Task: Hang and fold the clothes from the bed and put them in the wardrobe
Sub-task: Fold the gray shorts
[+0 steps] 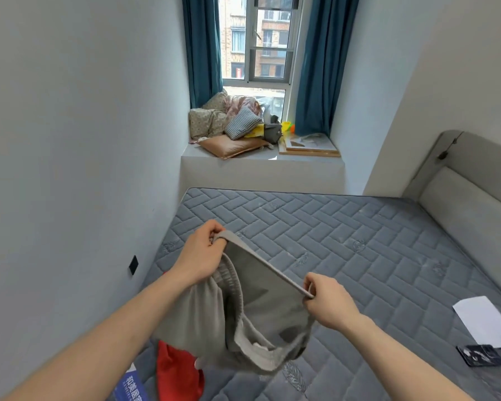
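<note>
I hold a grey garment (261,314) with an elastic waistband up over the near left part of the bed (359,256), a bare grey quilted mattress. My left hand (200,256) pinches one end of its stretched edge, and my right hand (327,302) pinches the other end. The rest of the fabric hangs bunched below my hands. A red garment (177,374) lies on the mattress under my left forearm, partly hidden. No wardrobe is in view.
A white sheet of paper (486,319) and a small dark packet (480,355) lie at the mattress's right edge. A blue printed item (130,386) sits near the bottom left. A padded headboard (475,204) runs along the right. Pillows and bundles (232,125) fill the window ledge.
</note>
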{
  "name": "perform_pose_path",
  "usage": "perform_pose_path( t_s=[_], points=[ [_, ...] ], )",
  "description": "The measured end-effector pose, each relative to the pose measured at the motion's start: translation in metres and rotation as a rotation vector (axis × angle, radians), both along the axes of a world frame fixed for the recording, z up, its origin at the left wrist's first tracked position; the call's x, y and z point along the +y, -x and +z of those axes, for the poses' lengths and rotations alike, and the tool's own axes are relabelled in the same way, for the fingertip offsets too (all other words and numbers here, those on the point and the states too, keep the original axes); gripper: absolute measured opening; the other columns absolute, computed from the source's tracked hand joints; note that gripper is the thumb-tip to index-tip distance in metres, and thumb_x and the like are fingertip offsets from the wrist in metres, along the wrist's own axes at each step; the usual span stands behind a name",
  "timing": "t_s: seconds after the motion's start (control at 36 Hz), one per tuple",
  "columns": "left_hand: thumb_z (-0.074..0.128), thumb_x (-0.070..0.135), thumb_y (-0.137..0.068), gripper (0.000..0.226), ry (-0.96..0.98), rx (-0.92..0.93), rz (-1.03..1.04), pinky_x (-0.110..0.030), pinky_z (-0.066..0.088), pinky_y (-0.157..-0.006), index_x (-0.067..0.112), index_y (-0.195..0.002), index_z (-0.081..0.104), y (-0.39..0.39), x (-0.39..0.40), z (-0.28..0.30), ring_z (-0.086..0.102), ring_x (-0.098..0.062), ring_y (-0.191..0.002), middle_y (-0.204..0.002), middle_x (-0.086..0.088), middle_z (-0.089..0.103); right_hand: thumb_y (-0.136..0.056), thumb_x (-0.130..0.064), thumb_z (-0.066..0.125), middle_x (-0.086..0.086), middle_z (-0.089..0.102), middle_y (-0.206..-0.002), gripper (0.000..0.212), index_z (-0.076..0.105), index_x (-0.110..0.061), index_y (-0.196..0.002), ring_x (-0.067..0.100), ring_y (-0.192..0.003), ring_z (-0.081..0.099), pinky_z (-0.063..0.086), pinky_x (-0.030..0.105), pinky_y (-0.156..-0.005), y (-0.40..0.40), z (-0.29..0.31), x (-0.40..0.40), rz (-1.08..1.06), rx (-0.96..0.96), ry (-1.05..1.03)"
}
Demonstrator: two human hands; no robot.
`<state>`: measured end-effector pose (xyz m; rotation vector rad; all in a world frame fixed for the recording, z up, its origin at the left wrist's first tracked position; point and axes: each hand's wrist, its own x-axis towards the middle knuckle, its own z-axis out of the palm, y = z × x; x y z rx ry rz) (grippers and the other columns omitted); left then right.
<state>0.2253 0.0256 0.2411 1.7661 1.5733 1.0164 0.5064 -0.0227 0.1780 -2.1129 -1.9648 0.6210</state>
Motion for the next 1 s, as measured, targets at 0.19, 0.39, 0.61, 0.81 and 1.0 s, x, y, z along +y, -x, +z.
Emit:
perform_pose_path(
  t_s=[0.19, 0.39, 0.61, 0.81, 1.0],
  points=[
    [0.061, 0.011, -0.092, 0.008, -0.068, 0.003, 0.164, -0.024, 0.043, -0.065, 0.019, -0.092, 0.063, 0.02, 0.0, -0.009, 0.057, -0.006, -0.071, -0.078, 0.005, 0.064, -0.08, -0.012, 0.051, -0.007, 0.056, -0.084, 0.014, 0.052, -0.025, -0.082, 0.023, -0.077, 0.052, 0.04, 0.033, -0.06, -0.021, -0.033, -0.018, -0.065, -0.116, 0.093],
    [0.063, 0.013, -0.085, 0.022, 0.072, 0.468, -0.018, -0.038, 0.05, -0.073, 0.033, -0.089, 0.056, 0.068, -0.013, -0.073, 0.064, -0.024, -0.085, -0.081, 0.013, 0.061, -0.075, -0.003, 0.047, -0.003, 0.065, -0.07, 0.025, 0.058, -0.024, -0.066, 0.023, -0.073, 0.061, 0.043, 0.032, -0.06, -0.048, -0.056, -0.035, -0.157, 0.052, 0.249],
    [0.058, 0.009, -0.083, 0.03, 0.32, 0.557, -0.214, -0.036, 0.047, -0.083, 0.037, -0.08, 0.048, 0.069, -0.039, -0.16, 0.063, -0.023, -0.095, -0.093, 0.007, 0.061, -0.078, 0.002, 0.042, -0.002, 0.076, -0.075, 0.044, 0.076, -0.027, -0.077, 0.011, -0.067, 0.071, 0.056, 0.026, -0.064, -0.069, -0.085, -0.062, -0.209, 0.186, 0.363],
    [0.056, 0.033, -0.087, 0.012, 0.528, 0.716, -0.116, -0.036, 0.049, -0.08, 0.027, -0.078, 0.052, 0.055, -0.048, -0.202, 0.063, -0.023, -0.096, -0.091, 0.007, 0.056, -0.077, -0.003, 0.048, -0.007, 0.076, -0.078, 0.041, 0.08, -0.029, -0.075, 0.012, -0.083, 0.069, 0.051, 0.02, -0.066, -0.097, -0.097, -0.07, -0.335, 0.21, 0.419],
    [0.047, 0.008, -0.091, 0.017, 0.89, 0.219, 0.076, -0.019, 0.036, -0.04, 0.01, -0.08, 0.06, 0.008, -0.039, -0.216, 0.056, -0.023, -0.042, -0.051, -0.006, 0.058, -0.08, -0.003, 0.045, 0.003, 0.073, -0.073, 0.035, 0.077, -0.016, -0.075, 0.02, -0.078, 0.066, 0.048, 0.025, -0.062, -0.133, -0.1, -0.047, -0.36, 0.197, 0.423]
  ],
)
